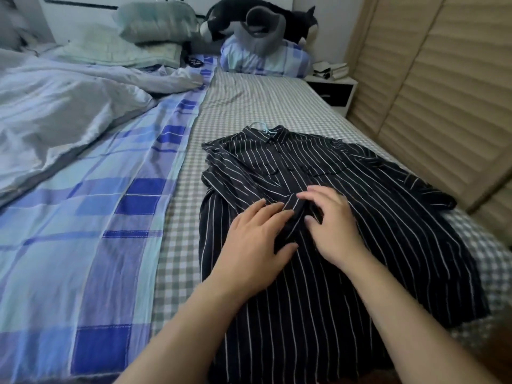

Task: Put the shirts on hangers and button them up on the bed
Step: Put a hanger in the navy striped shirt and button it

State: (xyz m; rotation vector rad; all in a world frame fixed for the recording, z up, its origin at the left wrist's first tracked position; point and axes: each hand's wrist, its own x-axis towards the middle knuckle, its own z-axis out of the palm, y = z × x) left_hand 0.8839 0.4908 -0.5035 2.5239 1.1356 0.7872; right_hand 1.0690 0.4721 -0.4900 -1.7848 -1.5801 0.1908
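shirt (346,217) flat on checked sheet (249,106), hanger (260,126) hook out the collar at 12 o'clock | left hand (255,234) and right hand (332,225) pinch the placket mid-chest, fingers curled on cloth, likely to line up a button | lower front seems unbuttoned

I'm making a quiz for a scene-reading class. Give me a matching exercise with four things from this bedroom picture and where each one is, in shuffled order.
Things:
1. black white-striped shirt
2. pale blue hanger hook
3. black-and-white plush cat
4. crumpled grey duvet

Places:
A. on the pillows at the head of the bed
B. sticking out of the collar
C. on the left half of the bed
D. flat on the checked sheet, under both hands

Pairs: 1-D, 2-B, 3-A, 4-C
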